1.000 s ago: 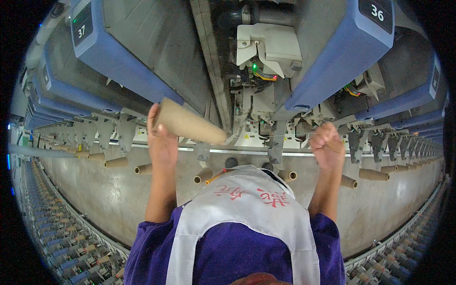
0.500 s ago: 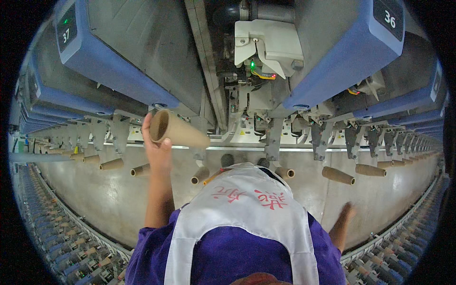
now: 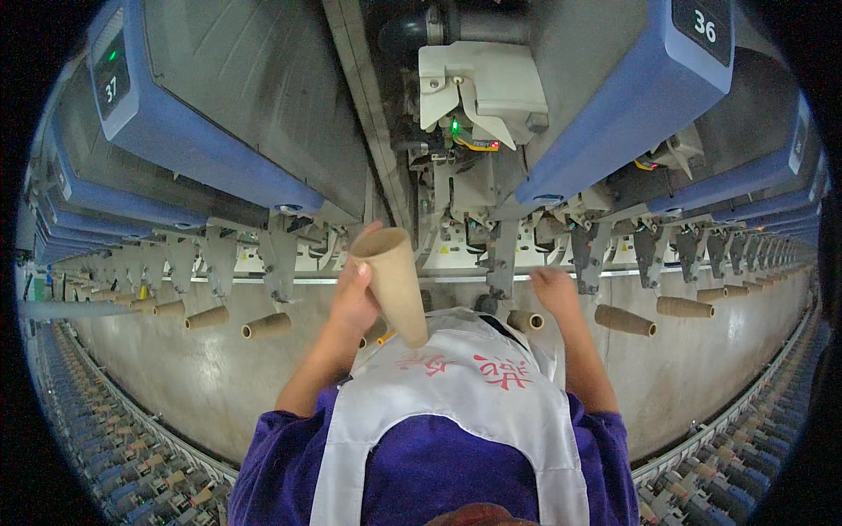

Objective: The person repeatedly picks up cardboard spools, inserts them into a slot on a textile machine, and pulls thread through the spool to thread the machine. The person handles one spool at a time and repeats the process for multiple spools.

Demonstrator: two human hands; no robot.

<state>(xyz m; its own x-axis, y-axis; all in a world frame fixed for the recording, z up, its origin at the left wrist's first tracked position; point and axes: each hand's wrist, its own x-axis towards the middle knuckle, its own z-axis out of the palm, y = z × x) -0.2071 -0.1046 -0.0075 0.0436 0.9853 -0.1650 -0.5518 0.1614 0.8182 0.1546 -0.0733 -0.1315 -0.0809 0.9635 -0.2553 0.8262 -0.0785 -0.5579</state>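
Observation:
My left hand (image 3: 353, 294) grips a tan cardboard cone tube (image 3: 393, 280), wide open end up, narrow end pointing down over my white apron (image 3: 456, 394). My right hand (image 3: 554, 287) reaches up to the grey machine parts under the blue-edged housing (image 3: 614, 131); its fingers are curled and I cannot tell whether they hold anything. A cardboard tube on a peg (image 3: 524, 321) sits just left of that hand. Between my hands, above, a white plastic unit (image 3: 482, 83) shows small green and red lights.
A long row of cardboard tubes on pegs (image 3: 624, 320) runs left (image 3: 266, 326) and right along the grey trough wall (image 3: 202, 386). Blue-edged numbered housings (image 3: 167, 131) hang overhead. Rows of small spindles (image 3: 105, 456) line the lower left and lower right (image 3: 737, 456) edges.
My left hand has turned the cone from lying sideways to standing open end up. My right hand dropped out of sight low on the right, then came back up to the machine.

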